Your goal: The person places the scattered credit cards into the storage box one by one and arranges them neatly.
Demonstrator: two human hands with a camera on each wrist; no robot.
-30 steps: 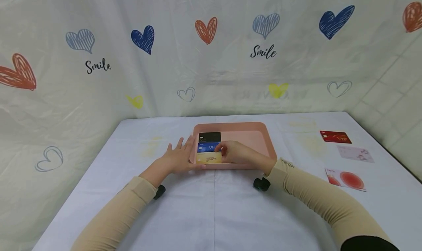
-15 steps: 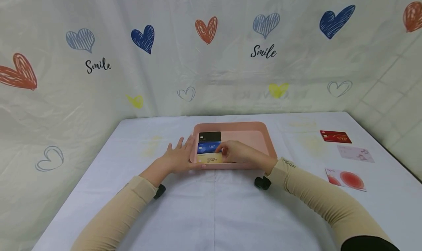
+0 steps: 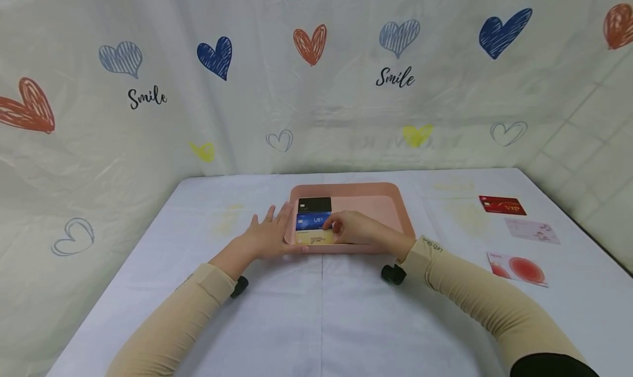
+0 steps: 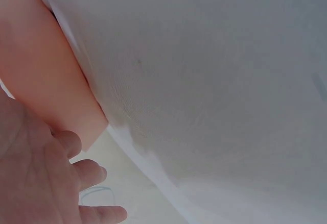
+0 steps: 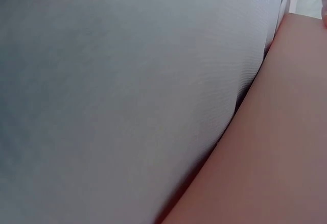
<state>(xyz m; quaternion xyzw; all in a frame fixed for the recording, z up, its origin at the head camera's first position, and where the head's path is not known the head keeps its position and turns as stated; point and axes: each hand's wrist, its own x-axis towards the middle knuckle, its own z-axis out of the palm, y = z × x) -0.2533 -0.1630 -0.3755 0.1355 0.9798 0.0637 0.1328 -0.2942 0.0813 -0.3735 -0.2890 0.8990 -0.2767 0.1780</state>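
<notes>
Three bank-style cards lie in a column at the left of a pink tray point(image 3: 366, 190): a black card point(image 3: 314, 204) at the back, a blue VIP card point(image 3: 310, 221), and a gold card point(image 3: 311, 238) at the front. My right hand point(image 3: 354, 228) reaches over the front rim and pinches the gold card at its right end; the thumb is hidden. With fingers spread, my left hand point(image 3: 264, 239) rests against the tray's left front corner. In the left wrist view its palm and fingers show below the tray's underside.
To the right on the white-clothed table point(image 3: 277, 322) lie a red VIP card point(image 3: 502, 205), a pale pink card point(image 3: 532, 231) and a white card with red circles point(image 3: 518, 269). A heart-printed curtain point(image 3: 346, 107) hangs behind the table.
The gold card has shifted slightly right and back, closer in line with the cards behind it. My right hand has barely moved; my left hand stays put.
</notes>
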